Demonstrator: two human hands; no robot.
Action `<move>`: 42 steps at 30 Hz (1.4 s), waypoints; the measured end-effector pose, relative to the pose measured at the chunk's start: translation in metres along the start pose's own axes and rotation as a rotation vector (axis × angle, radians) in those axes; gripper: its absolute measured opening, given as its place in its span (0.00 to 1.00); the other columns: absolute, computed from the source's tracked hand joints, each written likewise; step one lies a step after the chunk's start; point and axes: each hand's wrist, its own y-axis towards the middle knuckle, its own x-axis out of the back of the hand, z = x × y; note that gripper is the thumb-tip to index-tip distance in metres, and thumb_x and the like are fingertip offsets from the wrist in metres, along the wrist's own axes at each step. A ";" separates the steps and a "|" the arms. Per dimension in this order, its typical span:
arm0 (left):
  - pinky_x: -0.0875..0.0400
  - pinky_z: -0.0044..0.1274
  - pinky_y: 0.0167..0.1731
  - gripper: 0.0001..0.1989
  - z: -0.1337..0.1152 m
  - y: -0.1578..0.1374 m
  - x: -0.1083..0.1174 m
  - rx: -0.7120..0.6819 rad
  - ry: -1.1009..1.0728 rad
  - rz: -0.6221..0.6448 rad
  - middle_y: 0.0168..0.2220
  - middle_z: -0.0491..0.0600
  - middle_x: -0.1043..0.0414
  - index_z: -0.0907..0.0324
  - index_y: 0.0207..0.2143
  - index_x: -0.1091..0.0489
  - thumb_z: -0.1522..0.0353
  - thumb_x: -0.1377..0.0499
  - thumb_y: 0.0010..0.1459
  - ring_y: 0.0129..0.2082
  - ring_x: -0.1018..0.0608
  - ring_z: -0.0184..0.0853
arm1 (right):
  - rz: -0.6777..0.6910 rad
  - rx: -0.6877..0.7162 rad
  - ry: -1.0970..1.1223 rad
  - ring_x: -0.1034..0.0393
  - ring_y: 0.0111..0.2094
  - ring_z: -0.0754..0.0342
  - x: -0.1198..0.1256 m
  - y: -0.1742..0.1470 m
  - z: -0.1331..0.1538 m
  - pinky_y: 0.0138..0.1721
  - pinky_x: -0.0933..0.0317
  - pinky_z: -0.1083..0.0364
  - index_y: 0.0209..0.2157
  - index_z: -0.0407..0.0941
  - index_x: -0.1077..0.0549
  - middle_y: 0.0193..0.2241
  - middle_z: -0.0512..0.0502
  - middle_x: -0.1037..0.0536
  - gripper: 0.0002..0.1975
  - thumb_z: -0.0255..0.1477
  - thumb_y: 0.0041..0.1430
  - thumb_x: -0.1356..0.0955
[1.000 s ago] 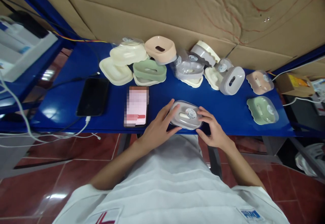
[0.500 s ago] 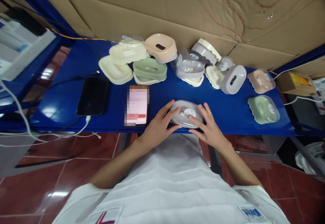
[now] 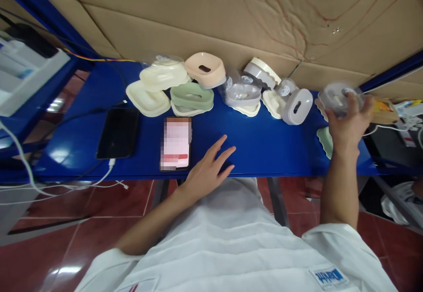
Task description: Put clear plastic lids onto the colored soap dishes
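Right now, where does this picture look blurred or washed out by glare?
Head view: the right hand and the grey box it holds look slightly blurred; glare whitens patches of the blue table, at its left end, and the red floor.

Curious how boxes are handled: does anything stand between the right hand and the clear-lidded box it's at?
Nothing visible: the right hand grips the clear-lidded box directly. The green box isn't between them.

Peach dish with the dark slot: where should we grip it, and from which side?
I'd pinch the near rim of the peach dish, coming from the front and above. Its hollow side faces up, leaving the raised rim exposed, while the cardboard stands close behind it.
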 end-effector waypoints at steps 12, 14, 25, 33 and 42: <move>0.27 0.42 0.68 0.18 0.001 0.001 -0.001 -0.085 0.085 -0.022 0.73 0.63 0.40 0.58 0.63 0.30 0.66 0.41 0.74 0.72 0.31 0.49 | 0.207 0.143 0.081 0.37 0.67 0.33 -0.043 -0.005 0.027 0.61 0.43 0.41 0.69 0.32 0.32 0.65 0.14 0.33 0.33 0.23 0.63 0.33; 0.27 0.42 0.67 0.17 0.001 0.002 -0.001 -0.101 0.103 -0.024 0.72 0.63 0.39 0.59 0.62 0.29 0.67 0.42 0.74 0.71 0.31 0.48 | 0.123 0.197 0.133 0.39 0.68 0.37 -0.034 -0.020 0.034 0.64 0.45 0.41 0.69 0.32 0.33 0.65 0.17 0.32 0.29 0.26 0.69 0.38; 0.26 0.44 0.66 0.16 0.002 0.003 -0.002 -0.146 0.138 0.014 0.70 0.64 0.35 0.61 0.61 0.27 0.67 0.42 0.74 0.69 0.28 0.51 | 0.250 0.734 0.236 0.44 0.73 0.32 0.008 -0.109 0.132 0.69 0.45 0.30 0.66 0.46 0.28 0.71 0.32 0.36 0.26 0.43 0.77 0.40; 0.26 0.45 0.66 0.16 0.002 0.003 -0.001 -0.184 0.140 0.000 0.69 0.66 0.35 0.64 0.60 0.27 0.68 0.42 0.74 0.69 0.28 0.52 | 0.352 0.859 0.296 0.43 0.72 0.33 0.002 -0.104 0.161 0.66 0.37 0.32 0.59 0.45 0.22 0.67 0.34 0.29 0.22 0.40 0.78 0.40; 0.29 0.48 0.67 0.19 -0.002 0.006 0.000 -0.132 0.140 -0.026 0.71 0.64 0.37 0.58 0.63 0.30 0.68 0.40 0.71 0.72 0.32 0.54 | 0.457 0.998 0.594 0.31 0.67 0.40 0.037 -0.145 0.110 0.65 0.32 0.39 0.52 0.51 0.20 0.63 0.38 0.26 0.12 0.36 0.73 0.32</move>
